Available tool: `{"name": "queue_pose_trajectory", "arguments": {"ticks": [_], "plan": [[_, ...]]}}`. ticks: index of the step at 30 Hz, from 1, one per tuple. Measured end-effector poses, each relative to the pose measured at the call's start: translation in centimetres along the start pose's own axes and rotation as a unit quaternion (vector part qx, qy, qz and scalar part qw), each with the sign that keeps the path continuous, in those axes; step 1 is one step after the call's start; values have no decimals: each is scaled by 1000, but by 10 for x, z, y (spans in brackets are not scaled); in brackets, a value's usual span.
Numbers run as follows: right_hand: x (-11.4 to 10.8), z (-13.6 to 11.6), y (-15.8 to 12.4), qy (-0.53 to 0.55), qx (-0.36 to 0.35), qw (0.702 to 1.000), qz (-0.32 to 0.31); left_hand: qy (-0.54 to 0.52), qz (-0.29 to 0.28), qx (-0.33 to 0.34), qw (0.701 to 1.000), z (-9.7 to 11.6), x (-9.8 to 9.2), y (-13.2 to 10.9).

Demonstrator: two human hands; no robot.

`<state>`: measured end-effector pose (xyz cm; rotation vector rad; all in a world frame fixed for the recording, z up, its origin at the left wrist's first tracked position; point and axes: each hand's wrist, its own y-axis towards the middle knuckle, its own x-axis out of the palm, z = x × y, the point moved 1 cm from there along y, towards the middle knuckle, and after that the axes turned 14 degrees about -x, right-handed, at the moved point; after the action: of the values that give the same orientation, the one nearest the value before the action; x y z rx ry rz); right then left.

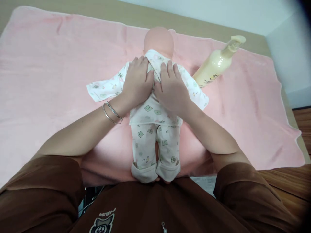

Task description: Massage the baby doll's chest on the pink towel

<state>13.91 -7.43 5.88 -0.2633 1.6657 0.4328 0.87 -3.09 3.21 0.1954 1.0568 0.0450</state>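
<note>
My left hand [137,81] and my right hand [171,87] lie flat, side by side, on the upper body of a baby doll [158,42]. My grip is open: the fingers of each hand are spread and pressing on the cloth, clamped on nothing, and the two hands nearly meet at the garment's centre opening. Two thin silver bangles [112,113] circle my left wrist.

The doll lies along the middle of a soft pink blanket [48,64], its bald head pointing away from me and its feet at my belly. It wears a white two-piece outfit [152,111] printed with small green and pink animals, with the sleeves spread out to either side and the trouser cuffs turned up (the feet are tucked out of view).

A cream-coloured pump bottle [216,63] lies tilted on the blanket just beyond my right hand, near the doll's sleeve, its pump pointing away. The blanket sits on a beige table [194,38]. My brown top [41,181] fills the bottom of the view.
</note>
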Motion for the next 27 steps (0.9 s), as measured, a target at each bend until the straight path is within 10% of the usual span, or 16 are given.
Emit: {"name": "queue_pose_trajectory", "arguments": {"ticks": [7, 17, 27], "plan": [[9, 46, 28, 54, 16, 998, 26, 0, -32, 18, 999, 18, -9, -26], [-8, 5, -5, -4, -41, 999, 11, -56, -59, -63, 995, -15, 5, 23], [11, 43, 25, 98, 33, 993, 52, -32, -45, -59, 997, -17, 20, 23]]}}
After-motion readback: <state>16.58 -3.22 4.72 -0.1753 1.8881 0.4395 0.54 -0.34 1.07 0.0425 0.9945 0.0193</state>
